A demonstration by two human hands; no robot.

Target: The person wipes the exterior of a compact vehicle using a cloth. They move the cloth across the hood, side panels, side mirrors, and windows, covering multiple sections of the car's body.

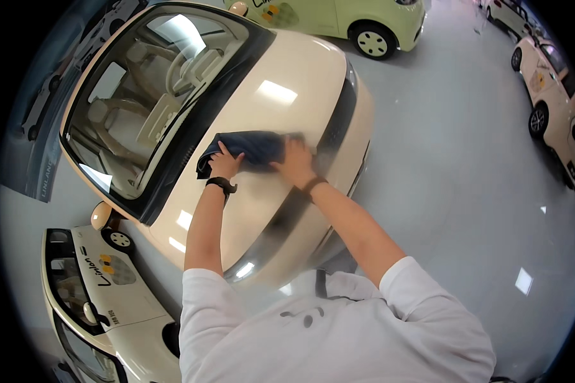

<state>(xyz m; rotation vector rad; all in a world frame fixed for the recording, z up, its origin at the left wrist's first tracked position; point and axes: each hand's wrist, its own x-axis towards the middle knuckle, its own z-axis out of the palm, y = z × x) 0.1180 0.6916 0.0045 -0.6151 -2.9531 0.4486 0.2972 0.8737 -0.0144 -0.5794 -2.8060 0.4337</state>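
A folded dark blue cloth [261, 151] lies across the hood of a cream-coloured small car [249, 196]. On the cloth's left end rests my left hand [225, 163], its fingers spread and a dark band on the wrist. My right hand [294, 160] is at the cloth's right end, near the front edge of the hood; it is slightly blurred, with a brown band at the wrist. Whether the fingers of my right hand grip the cloth or only press on it, I cannot tell. Left of the cloth is the windshield [153, 95], with seats and a steering wheel behind it.
A light green car [311, 19] stands beyond the hood. Another cream car [124, 306] is at the lower left, close to the side mirror [101, 215]. More cars, one of them cream [546, 86], stand at the far right across the grey floor [441, 167].
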